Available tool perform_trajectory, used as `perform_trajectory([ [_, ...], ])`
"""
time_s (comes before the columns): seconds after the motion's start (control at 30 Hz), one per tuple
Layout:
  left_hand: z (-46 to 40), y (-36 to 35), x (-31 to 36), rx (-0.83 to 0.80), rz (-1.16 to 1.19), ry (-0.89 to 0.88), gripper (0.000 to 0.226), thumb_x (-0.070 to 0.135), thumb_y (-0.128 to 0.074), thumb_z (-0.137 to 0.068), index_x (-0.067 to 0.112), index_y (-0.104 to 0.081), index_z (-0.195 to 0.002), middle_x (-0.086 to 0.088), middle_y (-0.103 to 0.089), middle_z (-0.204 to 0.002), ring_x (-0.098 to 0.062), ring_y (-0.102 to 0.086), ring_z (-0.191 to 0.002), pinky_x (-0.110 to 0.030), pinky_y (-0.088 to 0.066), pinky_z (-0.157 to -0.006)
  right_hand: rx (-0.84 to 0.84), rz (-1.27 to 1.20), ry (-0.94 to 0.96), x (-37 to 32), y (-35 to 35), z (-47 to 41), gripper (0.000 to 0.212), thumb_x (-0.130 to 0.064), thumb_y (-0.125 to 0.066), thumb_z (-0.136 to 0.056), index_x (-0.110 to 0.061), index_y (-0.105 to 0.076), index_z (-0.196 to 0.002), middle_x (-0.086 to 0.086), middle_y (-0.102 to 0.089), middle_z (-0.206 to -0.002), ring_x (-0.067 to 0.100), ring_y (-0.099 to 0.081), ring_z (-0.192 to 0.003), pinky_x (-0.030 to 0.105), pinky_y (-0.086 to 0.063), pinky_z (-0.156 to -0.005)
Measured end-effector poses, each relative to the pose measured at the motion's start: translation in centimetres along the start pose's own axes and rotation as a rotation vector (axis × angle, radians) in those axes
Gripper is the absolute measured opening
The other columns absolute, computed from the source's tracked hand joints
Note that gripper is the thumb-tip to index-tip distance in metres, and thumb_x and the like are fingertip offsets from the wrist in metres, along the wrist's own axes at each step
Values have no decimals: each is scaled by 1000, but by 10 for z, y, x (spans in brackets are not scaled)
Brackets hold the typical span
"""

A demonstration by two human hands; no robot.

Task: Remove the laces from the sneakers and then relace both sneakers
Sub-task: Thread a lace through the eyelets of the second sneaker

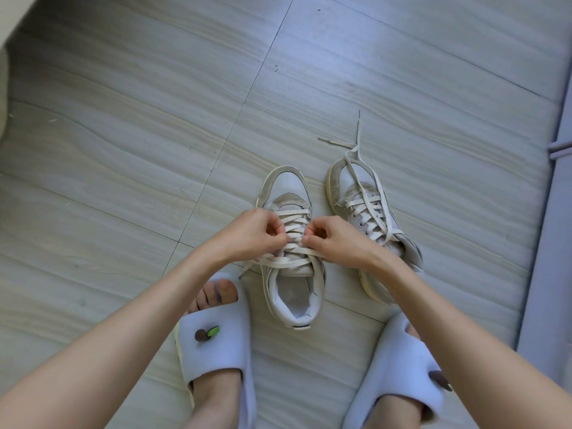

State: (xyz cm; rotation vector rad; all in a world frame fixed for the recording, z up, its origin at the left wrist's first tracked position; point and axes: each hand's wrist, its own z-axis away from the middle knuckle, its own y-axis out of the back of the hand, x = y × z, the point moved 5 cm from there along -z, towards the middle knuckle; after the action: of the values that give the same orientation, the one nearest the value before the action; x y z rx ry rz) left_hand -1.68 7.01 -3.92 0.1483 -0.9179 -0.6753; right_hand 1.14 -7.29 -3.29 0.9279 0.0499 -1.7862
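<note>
Nearest the camera, 2 slippered feet (213,345) flank the left sneaker (291,249), where the left hand (250,233) and right hand (334,239) each pinch its flat lace (294,224) with curled fingers at a middle crossing. Beyond, the right sneaker (365,209) stands just beside it, its loose lace (356,144) trailing onto the floor (154,119). Such laces look soft, light and limp, so gripping close to an eyelet seems best.

Both forearms bare, extended fwd & converging at centre. Left hand (253,232) and right hand (332,239) knuckles-up, fingers curled, thumb & fingertips pinched; the two hands nearly touching. Wrists roughly straight.
</note>
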Motion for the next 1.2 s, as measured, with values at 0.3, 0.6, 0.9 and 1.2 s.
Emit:
perform_trajectory([
  [0.3,10,10,12,-25,-5,-182,15,21,-58,-90,24,-52,-77,2,-68,-82,-12,-62,-80,-22,-45,-73,63,29,161,-10,-5,18,11,-21,-57,-92,-15,-57,-83,-9,-53,-75,-4,-48,-63,12,-37,-61],
  [0.6,-7,13,6,-178,-283,-43,14,32,-53,-92,24,-54,-80,9,-57,-74,-8,-51,-68,-18,-37,-57,17,317,96,-20,7,7,12,-26,-51,-94,-19,-54,-85,-1,-66,-82,17,-57,-77,28,-42,-67],
  [0.9,1,13,-6,-245,377,-47,38,48,-58,-86,11,-67,-78,1,-68,-80,-7,-60,-78,-22,-47,-77,-62,-9,-32,-5,21,10,44,-51,-48,-92,-18,-69,-72,-10,-67,-73,6,-60,-73,22,-42,-69],
  [1.2,2,24,-12,-90,353,-44,11,19,-62,-88,18,-68,-79,9,-60,-62,0,-49,-55,-9,-39,-58,15,-119,12,1,28,10,38,-46,-56,-89,-23,-61,-58,-17,-55,-53,-2,-48,-55,22,-35,-64],
])
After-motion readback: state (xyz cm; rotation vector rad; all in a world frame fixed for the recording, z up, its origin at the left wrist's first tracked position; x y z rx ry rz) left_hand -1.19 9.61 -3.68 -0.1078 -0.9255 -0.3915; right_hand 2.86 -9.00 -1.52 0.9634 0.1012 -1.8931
